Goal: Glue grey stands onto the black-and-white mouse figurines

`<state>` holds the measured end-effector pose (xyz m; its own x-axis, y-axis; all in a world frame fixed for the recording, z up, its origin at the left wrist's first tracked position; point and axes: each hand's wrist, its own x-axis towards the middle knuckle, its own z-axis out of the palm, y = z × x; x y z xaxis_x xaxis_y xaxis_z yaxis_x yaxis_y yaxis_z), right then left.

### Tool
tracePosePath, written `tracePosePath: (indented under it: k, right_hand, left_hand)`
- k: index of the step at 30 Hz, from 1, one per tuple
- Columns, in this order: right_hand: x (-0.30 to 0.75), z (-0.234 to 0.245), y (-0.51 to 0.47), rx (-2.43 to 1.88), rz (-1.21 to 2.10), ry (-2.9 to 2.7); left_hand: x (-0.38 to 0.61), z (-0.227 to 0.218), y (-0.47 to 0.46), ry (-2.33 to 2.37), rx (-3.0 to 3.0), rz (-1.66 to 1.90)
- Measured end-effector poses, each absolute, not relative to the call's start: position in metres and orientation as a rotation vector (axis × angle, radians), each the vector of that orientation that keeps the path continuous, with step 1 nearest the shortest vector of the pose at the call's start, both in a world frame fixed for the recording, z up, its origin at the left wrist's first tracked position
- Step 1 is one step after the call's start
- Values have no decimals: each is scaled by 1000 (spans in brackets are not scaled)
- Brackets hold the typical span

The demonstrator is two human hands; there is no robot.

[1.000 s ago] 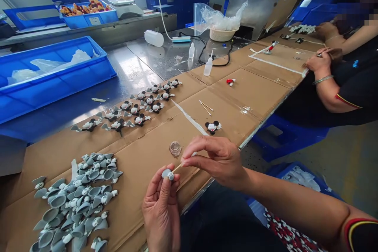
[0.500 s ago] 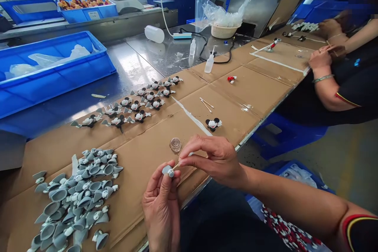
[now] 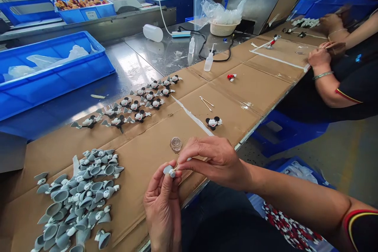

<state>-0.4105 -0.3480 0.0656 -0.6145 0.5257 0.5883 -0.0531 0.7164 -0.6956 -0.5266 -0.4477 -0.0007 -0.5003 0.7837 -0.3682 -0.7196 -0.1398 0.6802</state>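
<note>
My left hand [image 3: 162,204] pinches a small grey toy part [image 3: 169,171] between thumb and fingers, held up over the near edge of the cardboard-covered table [image 3: 141,153]. My right hand [image 3: 214,160] grips a thin wooden stick [image 3: 178,165] whose tip touches the grey part. A small clear glass pot [image 3: 176,144] stands just beyond my hands. A pile of several grey parts [image 3: 79,199] lies at the left. Rows of finished black-and-white figures [image 3: 132,104] lie farther back, and one lone figure [image 3: 213,122] lies right of the pot.
Two sticks [image 3: 206,102] and a red piece [image 3: 231,77] lie mid-table. Squeeze bottles [image 3: 209,63], a black cable and a basket [image 3: 222,28] sit behind. A blue bin [image 3: 50,76] is at the left. Another person's hands [image 3: 320,58] work at the far right.
The view has shifted slightly. My hands stay together, with the stick tip still at the grey part and drawn a little closer to it.
</note>
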Motion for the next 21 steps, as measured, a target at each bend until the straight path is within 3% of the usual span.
tracePosePath:
  k: [8,21]
  right_hand:
    - [-411,66,-342,-358,833,-1936]
    - [-420,27,-312,-549,585,-2042]
  left_hand:
    - [-528,0,-449,1048,87,1808]
    - [-528,-1,-447,1124,15,1784]
